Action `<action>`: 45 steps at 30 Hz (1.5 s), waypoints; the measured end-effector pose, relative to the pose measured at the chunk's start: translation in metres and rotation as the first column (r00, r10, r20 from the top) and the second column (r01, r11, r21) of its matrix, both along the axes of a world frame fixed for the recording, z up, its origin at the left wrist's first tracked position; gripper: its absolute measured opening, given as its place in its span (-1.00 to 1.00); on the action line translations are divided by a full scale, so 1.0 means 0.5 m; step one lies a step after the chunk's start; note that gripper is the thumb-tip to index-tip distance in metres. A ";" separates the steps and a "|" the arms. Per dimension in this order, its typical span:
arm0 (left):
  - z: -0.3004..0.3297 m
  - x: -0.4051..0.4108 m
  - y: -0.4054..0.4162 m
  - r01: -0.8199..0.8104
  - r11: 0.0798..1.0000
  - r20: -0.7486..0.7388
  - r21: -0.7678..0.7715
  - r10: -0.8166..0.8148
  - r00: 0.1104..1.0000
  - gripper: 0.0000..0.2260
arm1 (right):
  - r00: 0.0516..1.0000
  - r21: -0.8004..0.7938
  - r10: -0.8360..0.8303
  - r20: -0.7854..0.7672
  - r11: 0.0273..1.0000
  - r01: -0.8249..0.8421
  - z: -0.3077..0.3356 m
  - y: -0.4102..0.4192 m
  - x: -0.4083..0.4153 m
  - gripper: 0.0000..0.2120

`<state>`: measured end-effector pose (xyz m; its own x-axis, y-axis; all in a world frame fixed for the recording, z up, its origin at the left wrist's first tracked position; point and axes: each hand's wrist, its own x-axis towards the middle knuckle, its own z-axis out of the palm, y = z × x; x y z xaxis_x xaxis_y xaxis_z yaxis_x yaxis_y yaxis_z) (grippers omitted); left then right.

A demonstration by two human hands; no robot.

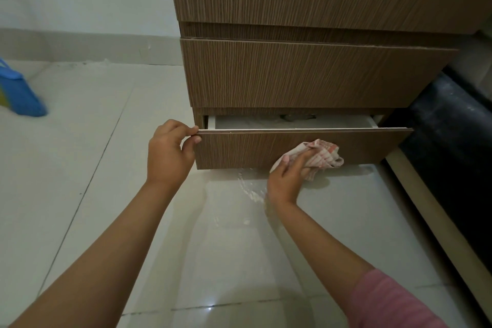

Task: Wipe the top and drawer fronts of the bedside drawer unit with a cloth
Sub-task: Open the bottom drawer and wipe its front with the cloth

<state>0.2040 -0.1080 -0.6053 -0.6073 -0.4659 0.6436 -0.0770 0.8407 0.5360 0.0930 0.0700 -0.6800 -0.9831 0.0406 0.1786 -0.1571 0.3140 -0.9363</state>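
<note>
The brown wood-grain bedside drawer unit (pixel 314 74) stands on the floor ahead of me. Its bottom drawer (pixel 239 149) is pulled partly out, showing a pale inside. My left hand (pixel 167 154) grips the top left corner of that drawer's front, thumb and fingers pinching the edge. My right hand (pixel 287 176) holds a bunched white cloth with red stripes (pixel 322 154) pressed against the lower middle of the bottom drawer front. The two upper drawers are closed. The unit's top is out of view.
Pale glossy floor tiles (pixel 239 247) spread below, with a whitish smear (pixel 250 189) just in front of the drawer. A blue broom head (pixel 18 93) lies at the far left. A dark bed base (pixel 450 141) runs along the right beside the unit.
</note>
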 end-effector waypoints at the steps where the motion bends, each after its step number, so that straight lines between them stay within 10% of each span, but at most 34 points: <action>1: -0.001 0.000 0.000 -0.001 1.000 -0.002 0.004 0.001 1.000 -0.91 | 1.000 -0.008 -0.020 -0.008 1.000 0.020 0.011 0.006 -0.003 -0.35; 45: 0.009 -0.010 -0.007 0.061 0.997 0.011 0.048 -0.061 0.998 -0.91 | 0.992 -0.008 0.081 -0.100 0.997 -0.083 0.002 -0.086 0.062 -0.40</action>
